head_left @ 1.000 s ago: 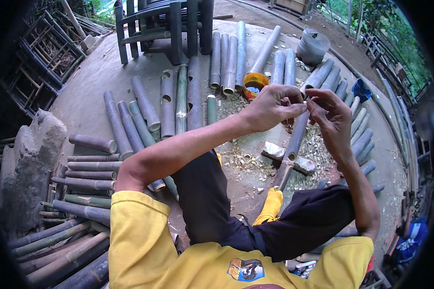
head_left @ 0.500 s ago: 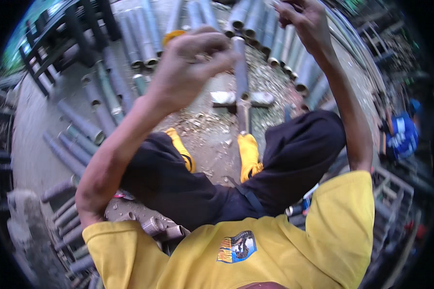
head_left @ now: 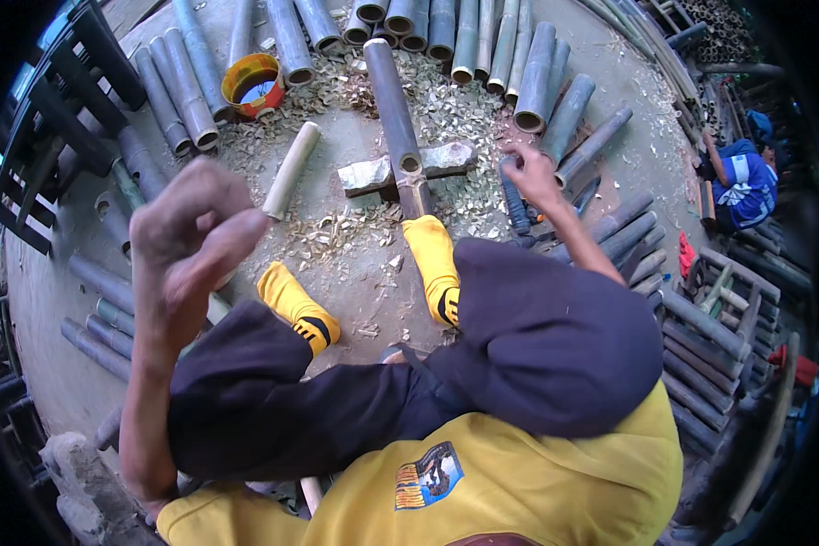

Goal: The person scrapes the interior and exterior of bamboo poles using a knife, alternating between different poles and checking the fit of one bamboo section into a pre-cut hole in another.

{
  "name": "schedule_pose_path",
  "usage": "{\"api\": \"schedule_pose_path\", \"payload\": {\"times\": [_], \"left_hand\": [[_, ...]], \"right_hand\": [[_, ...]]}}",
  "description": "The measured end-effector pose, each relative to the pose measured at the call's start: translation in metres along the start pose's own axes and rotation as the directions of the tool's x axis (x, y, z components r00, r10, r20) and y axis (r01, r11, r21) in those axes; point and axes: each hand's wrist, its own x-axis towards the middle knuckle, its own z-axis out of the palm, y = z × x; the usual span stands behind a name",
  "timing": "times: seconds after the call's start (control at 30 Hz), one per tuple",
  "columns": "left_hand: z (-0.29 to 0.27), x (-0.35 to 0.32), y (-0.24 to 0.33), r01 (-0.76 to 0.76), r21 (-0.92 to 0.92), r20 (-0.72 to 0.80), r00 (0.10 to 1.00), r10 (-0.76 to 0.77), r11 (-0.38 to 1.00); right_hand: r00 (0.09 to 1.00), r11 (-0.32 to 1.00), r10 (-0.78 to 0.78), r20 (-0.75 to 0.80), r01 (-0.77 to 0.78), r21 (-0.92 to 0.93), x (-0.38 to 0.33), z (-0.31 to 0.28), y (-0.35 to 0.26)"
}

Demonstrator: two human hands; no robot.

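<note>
My left hand (head_left: 196, 241) is raised above my left knee, its fingers curled toward the thumb; whether anything is inside the curl is hidden. Past its thumb tip shows a pale peeled bamboo piece (head_left: 293, 171). My right hand (head_left: 532, 176) reaches past my right knee with fingers bent and apart, close to a dark ridged tool-like piece (head_left: 515, 198) on the floor. Between my feet and the far pile, a dark bamboo length (head_left: 393, 105) lies across a whitish block (head_left: 367, 176). My yellow-covered right foot (head_left: 430, 264) is against its near end.
Bamboo lengths (head_left: 287, 41) fan out along the far side and both sides. A yellow and red bucket (head_left: 253, 85) with dark liquid stands far left. Shavings (head_left: 323, 229) litter the floor. A dark slatted frame (head_left: 59, 118) stands left; a person in blue (head_left: 742, 185) sits far right.
My right hand has come down beside my right knee. My left hand has moved left and nearer to me. The view has shifted, and the bucket and peeled bamboo piece now show fully.
</note>
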Motion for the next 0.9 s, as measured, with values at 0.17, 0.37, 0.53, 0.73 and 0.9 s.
{"api": "schedule_pose_path", "payload": {"times": [0.17, 0.37, 0.53, 0.73, 0.9], "left_hand": [[0.033, 0.012, -0.057, 0.456, 0.013, 0.272, 0.855, -0.442, 0.89], [0.126, 0.056, -0.161, 0.512, 0.226, 0.466, 0.69, -0.553, 0.829], [0.233, 0.078, -0.231, 0.391, 0.105, 0.324, 0.856, -0.403, 0.914], [0.299, 0.082, -0.237, 0.453, 0.246, 0.174, 0.849, -0.498, 0.857], [0.287, 0.084, -0.247, 0.54, 0.266, 0.231, 0.769, -0.596, 0.799]], "right_hand": [[0.968, 0.936, 0.244, 0.055, -0.221, -0.274, -0.048, 0.061, 0.104], [0.878, 0.806, 0.474, 0.067, -0.402, -0.434, -0.065, 0.101, 0.147], [0.858, 0.776, 0.514, 0.012, -0.458, -0.434, -0.052, 0.114, 0.157], [0.896, 0.895, 0.432, -0.105, -0.44, -0.071, -0.04, 0.099, 0.166], [0.98, 0.93, 0.196, 0.042, -0.2, 0.309, 0.064, 0.052, 0.032]]}}
